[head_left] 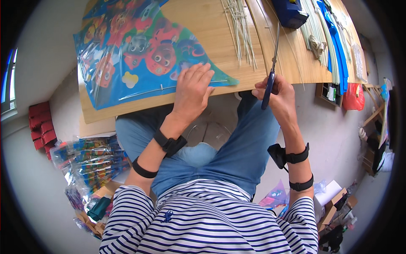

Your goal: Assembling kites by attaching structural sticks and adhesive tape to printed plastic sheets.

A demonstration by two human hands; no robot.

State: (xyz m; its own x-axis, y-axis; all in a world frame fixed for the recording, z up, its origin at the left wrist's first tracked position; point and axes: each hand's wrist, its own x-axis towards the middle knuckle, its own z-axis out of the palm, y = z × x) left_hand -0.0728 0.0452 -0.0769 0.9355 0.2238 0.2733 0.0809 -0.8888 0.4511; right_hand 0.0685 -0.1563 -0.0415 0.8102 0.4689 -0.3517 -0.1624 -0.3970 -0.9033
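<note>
My left hand (192, 86) lay flat, fingers spread, pressing down the near corner of a bright blue plastic kite printed with cartoon animals (139, 51). My right hand (279, 95) was clenched around the dark blue handles of a pair of long steel-bladed scissors (270, 63), gripping them at the table's near edge. The blades pointed away from me, almost straight up the picture, so their long axis ran across the kite's thin pale spar (148, 91), which stretched left to right under the sheet just beyond my left fingertips. The kite's pointed tip (230, 80) lay between the two hands, closer to the left one; the scissors stood just to the right of it, not touching.

Everything rested on a light wooden tabletop (215, 29). Further out lay a bundle of thin pale sticks (241, 29), a dark blue box (292, 12) and blue strips (336, 38). On the floor to my left sat packed kites in clear bags (89, 161) and red boxes (40, 125).
</note>
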